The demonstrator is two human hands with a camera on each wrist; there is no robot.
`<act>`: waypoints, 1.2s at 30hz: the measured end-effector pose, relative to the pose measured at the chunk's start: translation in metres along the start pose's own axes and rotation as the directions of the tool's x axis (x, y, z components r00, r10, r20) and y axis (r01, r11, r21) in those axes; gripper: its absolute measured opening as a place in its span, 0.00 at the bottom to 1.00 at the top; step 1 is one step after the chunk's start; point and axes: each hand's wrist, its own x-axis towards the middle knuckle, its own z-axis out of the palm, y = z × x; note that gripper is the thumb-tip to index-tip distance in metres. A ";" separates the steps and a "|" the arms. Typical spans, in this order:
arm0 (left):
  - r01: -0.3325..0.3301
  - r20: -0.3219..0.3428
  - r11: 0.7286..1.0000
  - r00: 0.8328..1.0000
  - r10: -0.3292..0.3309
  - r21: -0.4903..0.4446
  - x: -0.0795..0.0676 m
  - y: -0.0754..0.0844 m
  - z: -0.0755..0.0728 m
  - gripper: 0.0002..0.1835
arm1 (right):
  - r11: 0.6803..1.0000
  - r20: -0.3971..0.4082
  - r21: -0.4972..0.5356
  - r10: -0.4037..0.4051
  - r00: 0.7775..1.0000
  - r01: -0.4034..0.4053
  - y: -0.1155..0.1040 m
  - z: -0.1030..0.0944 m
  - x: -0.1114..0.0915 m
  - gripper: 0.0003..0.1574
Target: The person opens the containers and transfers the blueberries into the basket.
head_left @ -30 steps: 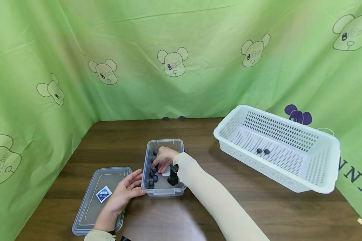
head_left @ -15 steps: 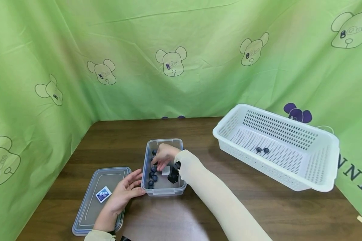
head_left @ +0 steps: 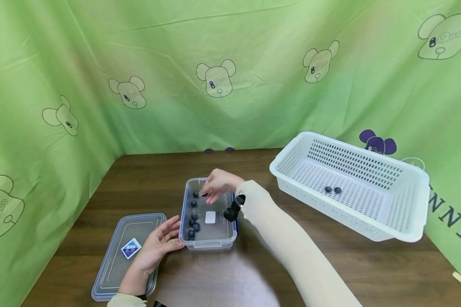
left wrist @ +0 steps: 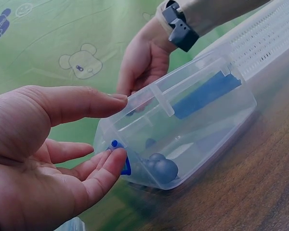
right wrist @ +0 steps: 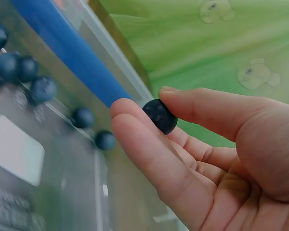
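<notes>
A dark blueberry (right wrist: 160, 117) is pinched between the thumb and fingertips of my right hand (head_left: 223, 183), above the far part of a clear plastic container (head_left: 214, 244). Several more blueberries (head_left: 196, 227) lie in the container along its left wall, and the right wrist view shows them close up beside a white label (right wrist: 17, 150). My left hand (head_left: 159, 244) rests at the container's near left corner. In the left wrist view its loosely extended fingers (left wrist: 106, 173) touch the wall by a blue clip, with the thumb near the rim.
A white perforated basket (head_left: 342, 213) stands to the right on the wooden table (head_left: 261, 264), with two blueberries (head_left: 332, 190) on its floor. The container's lid (head_left: 119, 277), bearing a blue-and-white sticker, lies at the left under my left forearm. A green curtain (head_left: 169, 123) hangs behind.
My right hand has risen and shifted right and away from the berries along the left wall, carrying a blueberry. My left hand has stayed at the container.
</notes>
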 end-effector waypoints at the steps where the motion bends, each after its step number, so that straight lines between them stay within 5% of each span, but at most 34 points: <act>1: 0.000 0.002 1.000 1.000 0.000 0.002 0.000 0.000 0.000 0.44 | 1.000 -0.005 0.010 0.001 1.000 -0.001 0.000 -0.004 -0.002 0.10; 26: -0.017 0.018 1.000 1.000 0.017 0.009 -0.001 0.000 -0.001 0.45 | 0.993 -0.204 0.117 -0.010 0.979 0.035 0.040 -0.149 -0.085 0.22; 36: -0.037 0.023 0.999 0.999 0.037 0.013 0.000 -0.001 -0.003 0.44 | 0.981 -0.256 0.194 0.064 0.964 -0.013 0.077 -0.208 -0.133 0.06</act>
